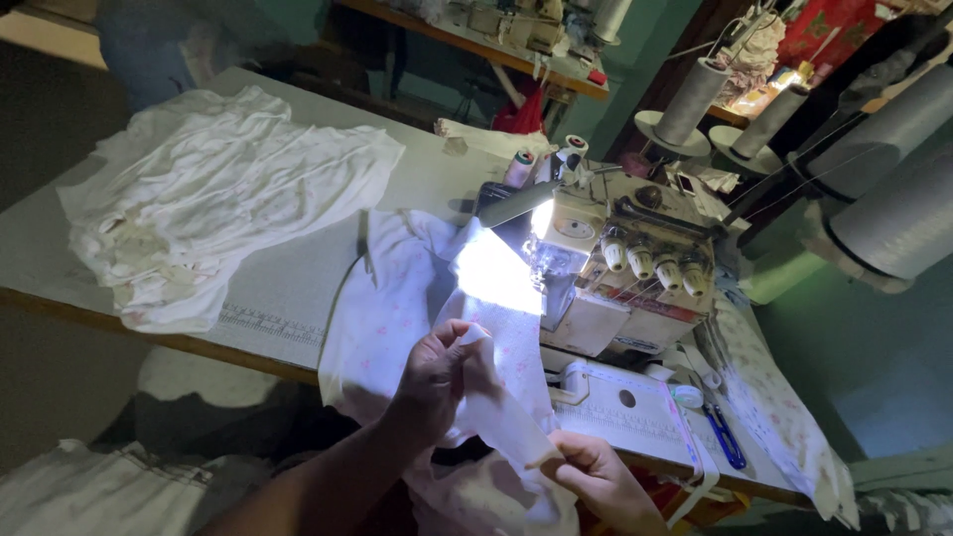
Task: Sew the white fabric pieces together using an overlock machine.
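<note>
The fingers (465,335) of the left hand (434,382) are curled and pinched on a fold of the pale pink printed cotton cloth (397,308), low in the middle of the frame. The right hand (599,483), at the lower right of centre, grips the lower end of the same strip between thumb and fingers. The cloth is stretched between the two hands and runs up and away across the front edge of the desk (288,288), ending under the lit head of the cream-coloured overlock sewing machine (620,273), which stands just beyond the hands at centre right. A small lamp throws a bright patch on the cloth there, so its print is washed out at that spot.

On the machine's front are four round cream tension knobs (655,263). Blue-handled scissors (723,432) lie on the desk right of the machine, near the right hand. At the upper right stand four large grey thread cones (884,199) on their stands, well apart from the hands, and a small pinkish spool (519,167) sits behind the machine.

A heap of crumpled white cloth (213,194) covers the upper left of the desk, apart from the pink piece. More pale fabric, perhaps another pile, lies in the dark at the lower left.
</note>
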